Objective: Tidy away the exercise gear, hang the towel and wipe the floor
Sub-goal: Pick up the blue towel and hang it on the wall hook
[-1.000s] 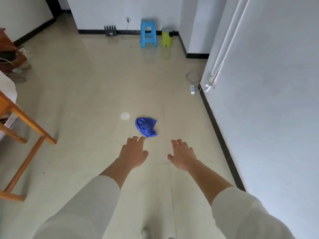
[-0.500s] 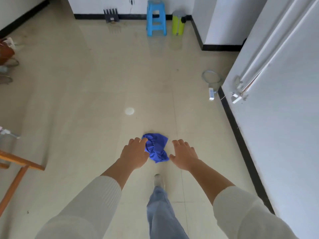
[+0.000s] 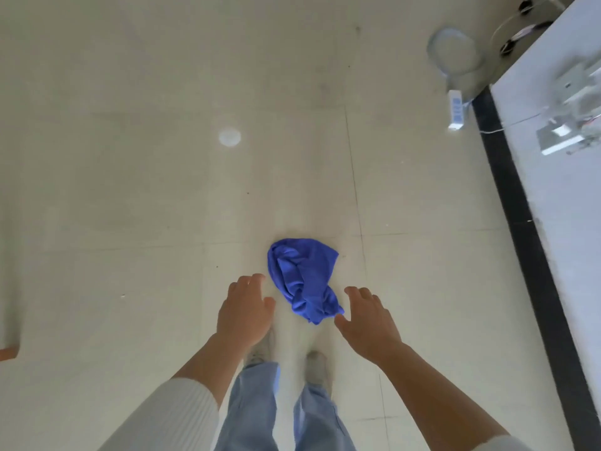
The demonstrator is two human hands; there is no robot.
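We see the crumpled blue cloth point(image 3: 302, 278) on the floor point(image 3: 130, 196) between our left grip point(image 3: 245, 309) and right grip point(image 3: 367, 323), fingers loosely spread.

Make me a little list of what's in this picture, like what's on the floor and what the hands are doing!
On the floor: crumpled blue cloth
Left hand: open, left of the cloth, holding nothing
Right hand: open, right of the cloth, holding nothing
By the wall: white power strip
Feet: pale shoes just behind the cloth
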